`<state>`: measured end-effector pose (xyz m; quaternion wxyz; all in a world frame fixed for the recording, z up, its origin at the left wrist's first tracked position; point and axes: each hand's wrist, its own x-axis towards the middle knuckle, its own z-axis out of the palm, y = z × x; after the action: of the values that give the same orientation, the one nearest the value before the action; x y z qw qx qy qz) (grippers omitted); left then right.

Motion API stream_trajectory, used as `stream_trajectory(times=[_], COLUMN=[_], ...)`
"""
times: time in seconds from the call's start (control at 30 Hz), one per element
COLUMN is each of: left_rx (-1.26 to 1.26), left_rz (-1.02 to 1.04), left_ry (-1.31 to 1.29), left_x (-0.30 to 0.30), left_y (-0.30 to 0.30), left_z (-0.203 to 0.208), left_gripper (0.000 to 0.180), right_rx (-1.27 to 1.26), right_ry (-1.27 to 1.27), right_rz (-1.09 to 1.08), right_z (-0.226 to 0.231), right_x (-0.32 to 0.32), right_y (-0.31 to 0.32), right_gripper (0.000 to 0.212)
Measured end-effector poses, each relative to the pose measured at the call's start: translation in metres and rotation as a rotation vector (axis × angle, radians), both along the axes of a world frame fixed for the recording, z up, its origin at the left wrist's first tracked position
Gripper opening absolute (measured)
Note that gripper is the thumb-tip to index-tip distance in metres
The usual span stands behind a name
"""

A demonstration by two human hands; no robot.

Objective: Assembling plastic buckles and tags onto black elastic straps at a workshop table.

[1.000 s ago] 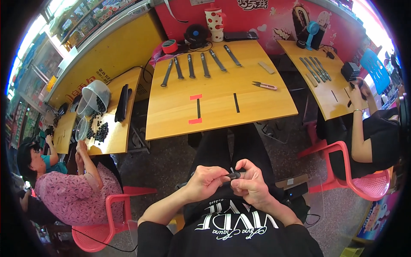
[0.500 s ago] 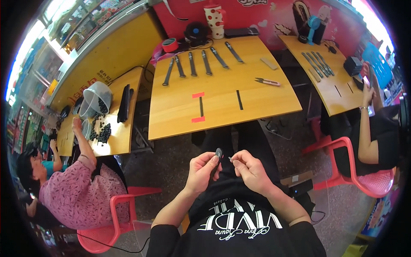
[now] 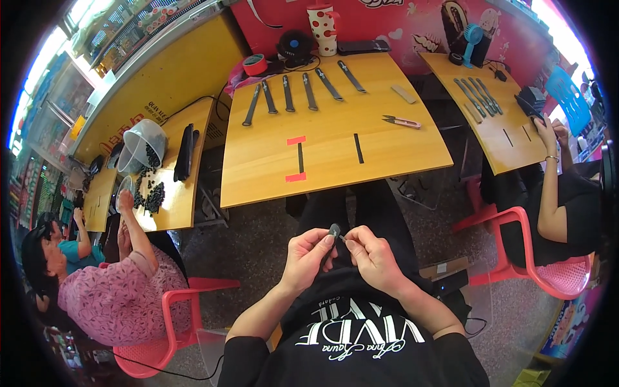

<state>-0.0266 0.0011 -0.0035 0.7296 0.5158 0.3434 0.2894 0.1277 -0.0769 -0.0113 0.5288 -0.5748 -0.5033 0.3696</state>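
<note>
Just off the table's near edge, above my lap, my left hand (image 3: 308,258) is closed around a dark strap (image 3: 334,229) whose rounded end sticks up past the thumb. The rest of the strap is hidden in the palm. My right hand (image 3: 373,258) is pinched beside that end, with a small, thin light-coloured bit (image 3: 342,237) at its fingertips, too small to name. On the table (image 3: 258,187) ahead lie several similar dark straps (image 3: 288,95) in a row, thread snips (image 3: 403,122) and a flat tan strip (image 3: 403,94).
Nearer on the tabletop are a dark strip between red tapes (image 3: 296,177) and another dark strip (image 3: 358,148). A tape roll (image 3: 255,64), a black fan (image 3: 294,46) and a dotted tumbler (image 3: 322,29) stand behind. Co-workers sit at the left table (image 3: 177,216) and right table (image 3: 509,158).
My right fingertips have come closer to the strap's rounded end, and the left hand has shifted slightly right. The left co-worker's hand has moved down from the clear tub; the right co-worker's hands have shifted.
</note>
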Motion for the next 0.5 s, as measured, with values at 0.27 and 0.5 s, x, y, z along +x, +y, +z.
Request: stream_trajectory(times=[0.27, 0.5], left_rx=[0.033, 0.068], left_rz=[-0.003, 0.006], left_ry=[0.037, 0.075], left_x=[0.0009, 0.0019], left_y=[0.001, 0.0009], left_z=[0.0016, 0.0044], left_gripper=[0.016, 0.015], right_rx=[-0.031, -0.002], right_ry=[0.016, 0.015], right_rz=[-0.001, -0.004], right_z=[0.0045, 0.0035], right_x=[0.001, 0.0005], right_y=[-0.0006, 0.001], right_gripper=[0.004, 0.003])
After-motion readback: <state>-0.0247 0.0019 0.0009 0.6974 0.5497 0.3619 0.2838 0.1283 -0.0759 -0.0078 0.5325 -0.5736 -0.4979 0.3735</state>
